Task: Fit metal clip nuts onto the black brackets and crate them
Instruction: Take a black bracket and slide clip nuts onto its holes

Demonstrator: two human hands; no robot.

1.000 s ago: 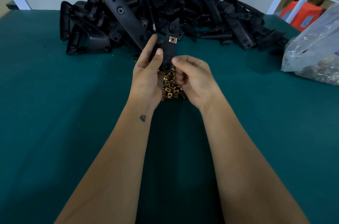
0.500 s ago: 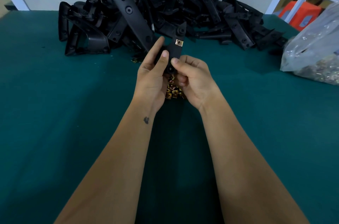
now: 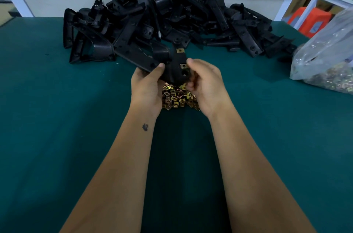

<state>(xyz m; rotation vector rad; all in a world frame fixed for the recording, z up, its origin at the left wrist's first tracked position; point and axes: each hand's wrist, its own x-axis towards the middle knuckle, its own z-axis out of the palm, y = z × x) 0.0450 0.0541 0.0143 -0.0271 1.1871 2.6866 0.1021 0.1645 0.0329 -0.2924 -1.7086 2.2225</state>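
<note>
A black bracket (image 3: 172, 64) hangs just above the green table, held between both hands. My left hand (image 3: 148, 84) grips its left arm, thumb on top. My right hand (image 3: 205, 83) curls round its right end, thumb by a gold clip nut (image 3: 183, 65) fitted there. A second clip nut (image 3: 179, 50) sits on the bracket's upper tip. Under my hands lies a small heap of loose gold clip nuts (image 3: 176, 98).
A big pile of black brackets (image 3: 162, 20) fills the back of the green table (image 3: 57, 118) against the wall. A clear plastic bag of clip nuts (image 3: 324, 61) lies at the right edge. Orange stools (image 3: 309, 20) stand beyond it.
The bracket has been turned from upright to lying wider across both hands. A second clip nut now shows on it by my right thumb. Both hands have spread apart a little.
</note>
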